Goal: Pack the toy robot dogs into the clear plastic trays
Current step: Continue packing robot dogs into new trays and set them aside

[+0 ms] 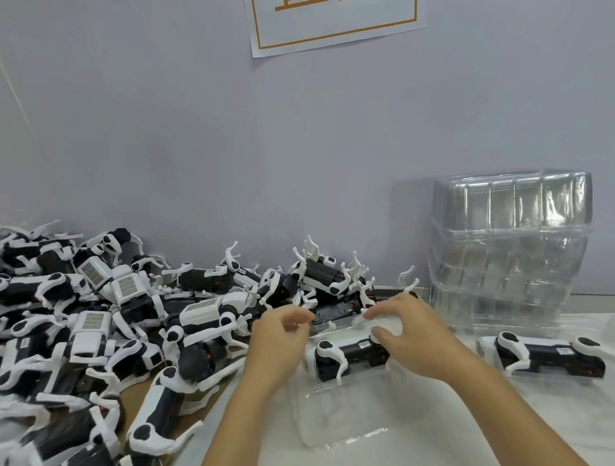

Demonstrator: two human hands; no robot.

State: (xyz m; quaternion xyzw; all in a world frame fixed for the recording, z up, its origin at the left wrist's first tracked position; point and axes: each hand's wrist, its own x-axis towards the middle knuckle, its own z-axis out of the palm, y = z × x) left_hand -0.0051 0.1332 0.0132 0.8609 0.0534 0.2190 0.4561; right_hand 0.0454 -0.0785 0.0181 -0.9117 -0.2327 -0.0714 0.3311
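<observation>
Both hands work at a clear tray point(340, 416) on the white table point(438, 451). A black-and-white toy dog point(349, 354) lies on its side in the tray's far end. Left hand point(278, 337): fingers curled at the dog's head end; whether they pinch it cannot be told. Right hand point(403, 329): fingers curled over the dog's tail end, gripping it. Loose dogs heaped left point(88, 318). Packed tray point(544, 357) right, before the empty tray stack point(509, 256).
</observation>
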